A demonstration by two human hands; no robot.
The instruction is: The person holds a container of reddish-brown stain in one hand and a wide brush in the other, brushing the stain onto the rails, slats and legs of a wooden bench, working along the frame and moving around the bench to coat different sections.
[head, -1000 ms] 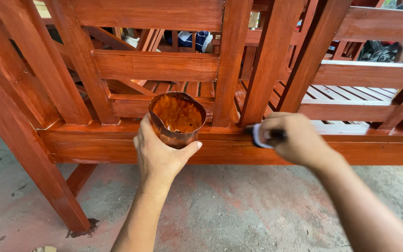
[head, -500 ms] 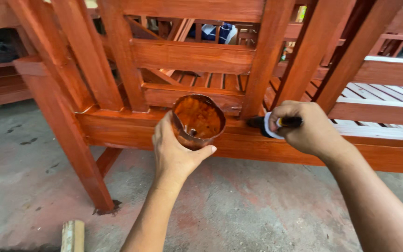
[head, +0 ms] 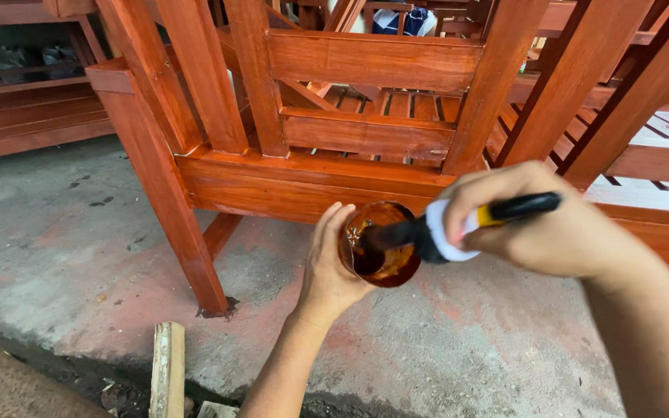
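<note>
A glossy reddish-orange stained wooden furniture frame (head: pixel 327 178) of square posts and flat rails stands on rough grey concrete floor (head: pixel 63 255). Just below its bottom rail, the left hand (head: pixel 331 271) wraps curled fingers around a small round stain-smeared cup (head: pixel 379 244). The right hand (head: pixel 551 224) pinches a black-handled brush (head: pixel 458 224), bristles inside the cup.

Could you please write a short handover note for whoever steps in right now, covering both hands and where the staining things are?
Left hand: holds the stain-coated cup, tilted towards the brush.
Right hand: grips the black-handled brush, bristles dipped in the dark stain inside the cup.
Furniture frame: reddish-brown and glossy on the rails and leg in view; how much is coated beyond that cannot be told.
A loose wood offcut lies on the concrete floor near the leg.
Left: brush is loaded but not yet on the wood.
</note>
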